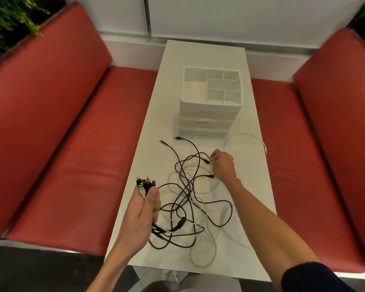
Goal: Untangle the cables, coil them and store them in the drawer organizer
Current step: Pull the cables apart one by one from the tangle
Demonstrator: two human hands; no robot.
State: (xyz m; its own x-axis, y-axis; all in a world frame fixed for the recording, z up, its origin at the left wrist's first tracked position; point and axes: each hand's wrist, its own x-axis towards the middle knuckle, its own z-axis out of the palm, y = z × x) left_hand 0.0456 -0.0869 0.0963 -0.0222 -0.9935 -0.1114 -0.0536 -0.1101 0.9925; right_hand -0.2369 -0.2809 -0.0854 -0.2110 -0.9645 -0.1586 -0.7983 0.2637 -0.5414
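Both hands' fingers grasp: left hand (143, 209) clutches cable plugs (144, 183), right hand (223, 165) pinches white cable (214, 157).

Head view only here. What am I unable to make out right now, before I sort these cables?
- Head view: connector types in the plug bundle the left hand grips, too small.
- Head view: cable count in the tangle, strands overlap.
- Head view: the plug on the white cable the right hand pinches, hidden behind its fingers.
- Head view: contents of the drawer organizer's drawers, fronts blurred.
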